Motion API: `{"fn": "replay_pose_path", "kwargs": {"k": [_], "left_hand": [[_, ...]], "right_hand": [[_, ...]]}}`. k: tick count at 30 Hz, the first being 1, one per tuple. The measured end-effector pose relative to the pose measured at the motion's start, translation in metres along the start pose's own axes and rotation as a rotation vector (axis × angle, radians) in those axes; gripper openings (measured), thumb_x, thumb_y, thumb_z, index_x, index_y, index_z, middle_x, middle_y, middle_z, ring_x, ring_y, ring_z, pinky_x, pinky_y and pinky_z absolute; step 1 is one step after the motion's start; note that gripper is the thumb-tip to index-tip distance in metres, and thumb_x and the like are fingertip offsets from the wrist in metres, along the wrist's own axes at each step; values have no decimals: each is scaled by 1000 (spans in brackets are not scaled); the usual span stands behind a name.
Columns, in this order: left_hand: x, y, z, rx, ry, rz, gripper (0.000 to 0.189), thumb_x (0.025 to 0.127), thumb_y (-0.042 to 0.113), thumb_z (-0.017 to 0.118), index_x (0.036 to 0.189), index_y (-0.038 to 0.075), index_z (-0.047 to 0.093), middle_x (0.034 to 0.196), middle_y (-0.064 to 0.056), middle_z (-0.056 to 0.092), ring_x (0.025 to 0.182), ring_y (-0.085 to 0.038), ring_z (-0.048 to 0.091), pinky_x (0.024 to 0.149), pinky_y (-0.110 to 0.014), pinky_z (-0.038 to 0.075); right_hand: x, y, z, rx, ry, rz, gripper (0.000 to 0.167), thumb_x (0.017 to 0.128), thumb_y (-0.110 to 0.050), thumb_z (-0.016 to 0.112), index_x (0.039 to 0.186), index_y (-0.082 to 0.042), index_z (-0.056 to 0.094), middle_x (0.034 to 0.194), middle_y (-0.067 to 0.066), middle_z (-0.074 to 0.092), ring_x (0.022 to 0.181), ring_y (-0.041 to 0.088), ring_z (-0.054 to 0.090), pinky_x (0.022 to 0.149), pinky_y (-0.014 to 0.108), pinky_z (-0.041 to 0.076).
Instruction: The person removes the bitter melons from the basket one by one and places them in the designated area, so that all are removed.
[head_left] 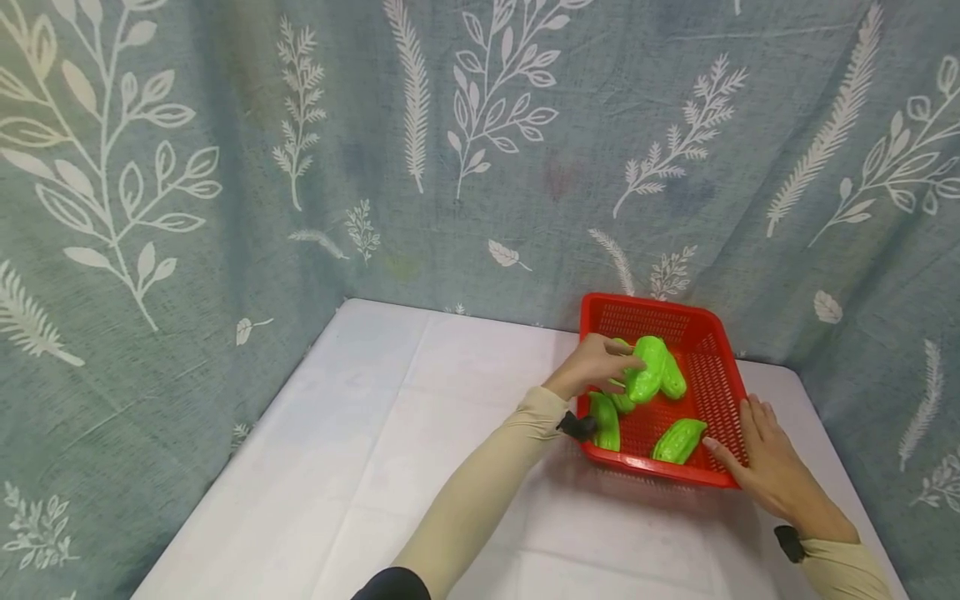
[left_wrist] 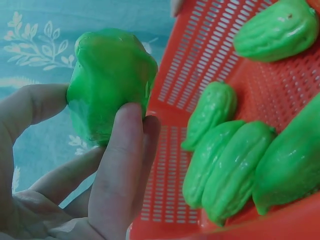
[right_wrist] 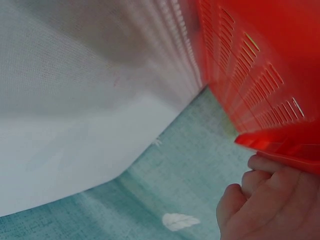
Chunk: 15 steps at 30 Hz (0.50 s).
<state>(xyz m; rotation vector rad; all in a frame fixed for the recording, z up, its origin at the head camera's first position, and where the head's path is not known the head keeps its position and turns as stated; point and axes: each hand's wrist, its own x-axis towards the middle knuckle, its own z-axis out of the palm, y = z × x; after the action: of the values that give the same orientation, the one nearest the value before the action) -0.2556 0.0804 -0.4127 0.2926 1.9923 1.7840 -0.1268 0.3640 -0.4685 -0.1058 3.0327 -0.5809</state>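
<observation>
— Left sleeve [head_left: 476, 487] is seen nearest the head cam, black band [head_left: 393, 585] at its lower end. What's held?

— One green gourd [left_wrist: 107, 75], gripped by the fingertips of the left hand [head_left: 596, 367]. Positioned over the basket [head_left: 712, 477], toward its left side. In the left wrist view it's seen apart from the other gourds.

— Right hand [head_left: 776, 467]?

— Placed at the basket's near right corner. Rim gripped: thumb laid over it, fingers set along the outside of the right wall. Fingertips partly hidden in the right wrist view.

— Basket location?

— Set on the white worktop [head_left: 450, 400], close to the far right corner. Red, walls slotted.

— Gourds inside?

— At least five seen. One placed by the near rim [head_left: 678, 442], one in the near left corner [head_left: 604, 422], others grouped toward the left and far walls. Exact count can't be told; some are covered by the left hand and held gourd.

— Backdrop?

— Blue-grey curtain [head_left: 525, 225], white leaves printed on it, hung behind the worktop's far edge and along both sides.
</observation>
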Motion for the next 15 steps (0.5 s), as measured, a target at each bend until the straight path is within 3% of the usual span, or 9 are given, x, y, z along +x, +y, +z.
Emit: {"fn": "replay_pose_path", "kwargs": {"k": [3, 8, 15], "left_hand": [[-1, -2, -4, -29, 4, -2, 51, 88, 18, 82, 133, -1, 68, 132, -16, 70, 83, -20, 72, 94, -58, 60], [-4, -6, -13, -20, 15, 4, 52, 89, 21, 81, 134, 1, 67, 131, -16, 70, 83, -19, 72, 92, -55, 62], [-10, -10, -31, -9, 25, 20, 54, 91, 25, 79, 137, 1, 65, 129, -16, 71, 81, -17, 74, 75, -38, 67]], "right_hand": [[-1, 0, 0, -2, -3, 5, 106, 102, -62, 46, 159, 11, -5, 165, 40, -5, 153, 60, -5, 115, 83, 15], [-1, 0, 0, -16, -5, 6, 107, 102, -62, 46, 159, 10, -7, 165, 41, -5, 153, 60, -5, 113, 84, 17], [0, 0, 0, -12, -3, 3, 106, 102, -61, 47, 160, 9, -8, 165, 40, -6, 153, 59, -6, 114, 84, 16]]}}
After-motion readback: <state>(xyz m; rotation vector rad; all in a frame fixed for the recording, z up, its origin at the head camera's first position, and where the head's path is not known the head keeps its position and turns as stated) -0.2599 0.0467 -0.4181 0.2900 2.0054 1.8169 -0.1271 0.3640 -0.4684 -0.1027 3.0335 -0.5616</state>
